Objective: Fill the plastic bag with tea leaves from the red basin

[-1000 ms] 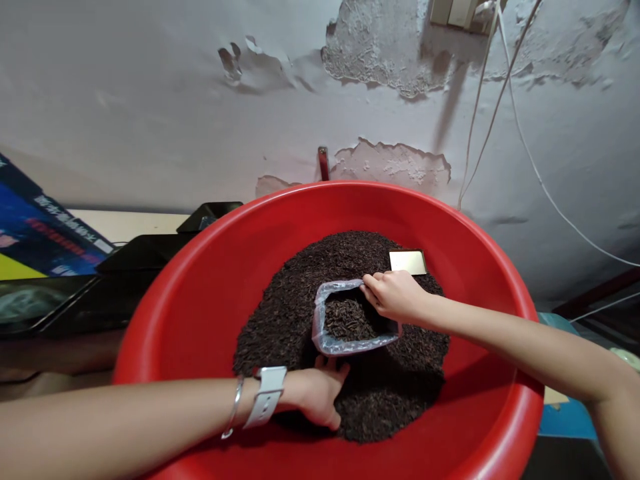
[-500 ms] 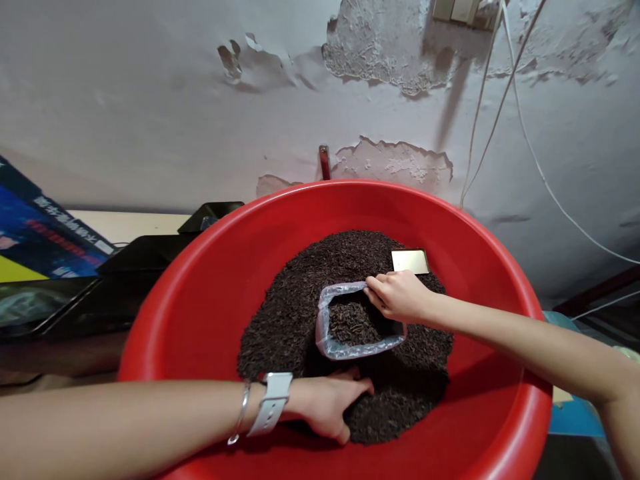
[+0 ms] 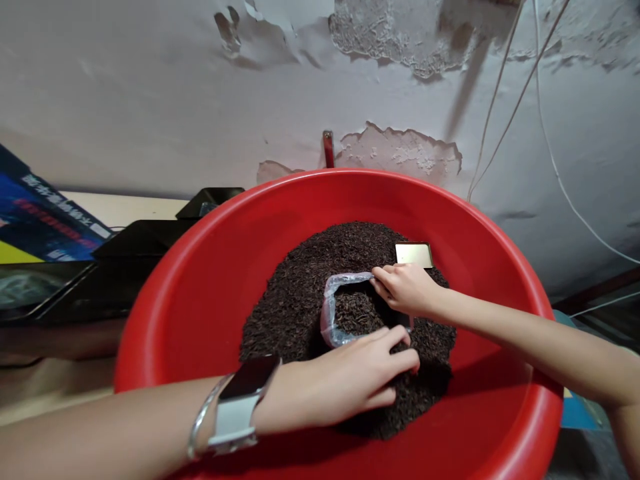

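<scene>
A big red plastic tub [image 3: 200,293] holds a heap of dark, dry loose leaves [image 3: 300,287] that look like tea. On the heap sits a small box lined with a clear plastic bag [image 3: 329,307], partly filled with the same leaves. My right hand [image 3: 407,288] pinches the bag-lined rim at the box's back right. My left hand [image 3: 350,377], palm down with fingers bent and apart, is over the box's near edge and hides part of it. The thumb and whatever lies under the palm are hidden.
A shiny gold rectangular piece [image 3: 414,255] lies on the leaves behind my right hand. Black trays [image 3: 145,238] and a blue printed box [image 3: 47,207] stand at the left. Behind the tub is a peeling wall [image 3: 175,100] with hanging cables [image 3: 500,93].
My left hand has come up out of the leaves in front of the box and moved right to its near edge. My right hand keeps its grip on the rim. The view has shifted slightly.
</scene>
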### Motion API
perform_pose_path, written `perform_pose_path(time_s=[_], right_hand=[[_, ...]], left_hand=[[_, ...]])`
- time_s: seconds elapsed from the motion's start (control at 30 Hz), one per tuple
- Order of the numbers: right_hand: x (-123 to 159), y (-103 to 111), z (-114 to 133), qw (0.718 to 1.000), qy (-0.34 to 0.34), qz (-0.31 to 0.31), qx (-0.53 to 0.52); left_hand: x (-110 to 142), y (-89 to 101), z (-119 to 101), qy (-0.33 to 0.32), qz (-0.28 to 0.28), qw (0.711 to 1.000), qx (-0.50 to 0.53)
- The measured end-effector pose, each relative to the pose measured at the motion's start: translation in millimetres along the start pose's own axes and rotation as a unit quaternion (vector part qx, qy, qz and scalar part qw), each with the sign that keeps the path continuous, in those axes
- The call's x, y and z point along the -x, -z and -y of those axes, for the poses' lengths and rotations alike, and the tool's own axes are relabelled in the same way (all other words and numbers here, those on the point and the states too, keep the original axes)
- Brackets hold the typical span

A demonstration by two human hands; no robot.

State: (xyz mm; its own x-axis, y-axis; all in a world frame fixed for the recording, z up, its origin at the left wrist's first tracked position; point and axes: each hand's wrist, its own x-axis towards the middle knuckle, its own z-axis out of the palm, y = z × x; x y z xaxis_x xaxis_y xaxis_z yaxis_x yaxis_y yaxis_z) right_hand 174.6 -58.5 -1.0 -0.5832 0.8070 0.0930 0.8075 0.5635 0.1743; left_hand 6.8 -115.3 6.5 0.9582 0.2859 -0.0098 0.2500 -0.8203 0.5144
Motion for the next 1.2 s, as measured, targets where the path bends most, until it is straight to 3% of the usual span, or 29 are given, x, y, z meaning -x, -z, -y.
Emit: perform_pose_path(time_s=[0.07,0.17,0.23,0.3,0.4,0.53,0.6,0.67,0.77,0.87,1.0,1.2], right_hand=[[-0.2,1.7,-0.1,1.0,0.0,0.015,0.0],[0.0,4.9,0.0,0.999,0.009,0.039,-0.001],[0.2,6.0,0.0,0.999,0.009,0.04,-0.001],[0.3,5.9,0.1,0.999,0.008,0.038,-0.006],[-0.1,4.1,0.8,0.999,0.001,0.032,-0.009],[-0.6,1.8,1.7,1.0,-0.01,0.009,-0.005],[-0.6,1.7,1.5,1.0,-0.008,0.006,-0.005],[-0.5,2.2,1.3,1.0,-0.01,0.006,-0.005],[-0.4,3.4,1.3,1.0,-0.01,0.01,-0.003],[-0.4,3.7,1.4,1.0,-0.005,0.015,-0.004],[-0.9,0.7,0.1,1.0,-0.002,0.009,-0.011],[-2.3,-4.6,-1.4,1.0,-0.001,-0.008,-0.016]], left_hand=[[0.3,8.9,2.3,0.005,-0.07,0.997,-0.036],[1.9,19.6,9.0,0.094,-0.164,0.977,-0.094],[2.5,24.1,12.1,0.158,-0.192,0.959,-0.132],[2.2,25.4,12.1,0.178,-0.192,0.952,-0.159],[1.2,20.7,6.7,0.115,-0.138,0.969,-0.169],[0.4,6.1,1.3,-0.015,0.044,0.989,-0.14],[0.4,-2.0,3.7,-0.034,0.119,0.985,-0.118],[0.8,-9.8,9.2,-0.003,0.189,0.978,-0.091],[3.2,-22.1,18.5,0.14,0.29,0.944,-0.067],[7.8,-37.7,25.0,0.273,0.291,0.915,-0.057],[11.3,-55.8,30.1,0.314,0.185,0.931,-0.016],[4.9,-50.8,33.8,0.301,0.27,0.911,0.083]])
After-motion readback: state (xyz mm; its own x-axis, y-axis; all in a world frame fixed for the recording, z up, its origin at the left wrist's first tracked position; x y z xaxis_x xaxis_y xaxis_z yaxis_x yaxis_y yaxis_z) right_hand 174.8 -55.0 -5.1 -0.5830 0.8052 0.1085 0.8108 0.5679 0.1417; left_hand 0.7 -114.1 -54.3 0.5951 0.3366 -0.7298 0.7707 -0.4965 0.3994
